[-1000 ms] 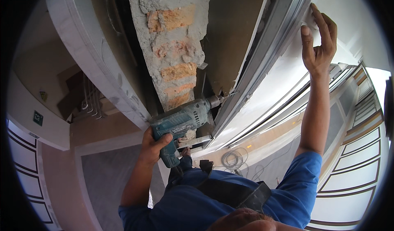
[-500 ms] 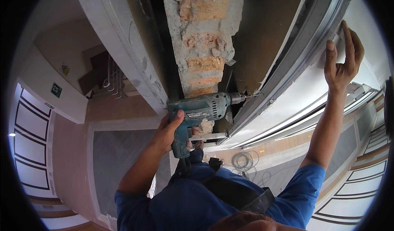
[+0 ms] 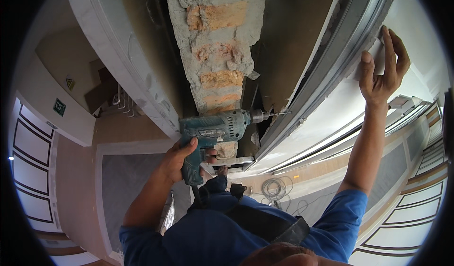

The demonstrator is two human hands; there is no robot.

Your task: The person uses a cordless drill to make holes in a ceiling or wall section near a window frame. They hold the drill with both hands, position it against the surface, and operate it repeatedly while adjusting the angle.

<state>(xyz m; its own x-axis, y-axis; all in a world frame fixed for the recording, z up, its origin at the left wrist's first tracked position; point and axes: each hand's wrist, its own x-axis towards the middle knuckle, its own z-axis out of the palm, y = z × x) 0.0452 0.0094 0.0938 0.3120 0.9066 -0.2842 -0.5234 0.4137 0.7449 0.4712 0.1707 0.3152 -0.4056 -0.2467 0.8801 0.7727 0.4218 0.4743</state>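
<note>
My left hand [image 3: 182, 159] is wrapped round the handle of a teal power drill [image 3: 213, 128], with fingertips showing past the grip near the trigger. The drill lies level, its chuck [image 3: 258, 116] toward the right. A thin drill bit [image 3: 283, 113] reaches the grey metal channel [image 3: 302, 103] along the right side of the wall gap; whether its tip has gone in, I cannot tell. My right hand [image 3: 385, 74] is raised, fingers apart, its fingertips against the white panel [image 3: 411, 39] beyond the channel. It holds nothing.
Rough brick and mortar [image 3: 218, 53] fill the middle of the gap, with a pale frame [image 3: 125, 43] on its left. A short light bar [image 3: 231, 161] crosses low down. A coiled cable [image 3: 275, 189] lies on the floor below. Stair rails [image 3: 125, 100] stand far left.
The whole view has shifted, so the scene sits farther left in the picture. The drill and both hands keep about the same places against the wall.
</note>
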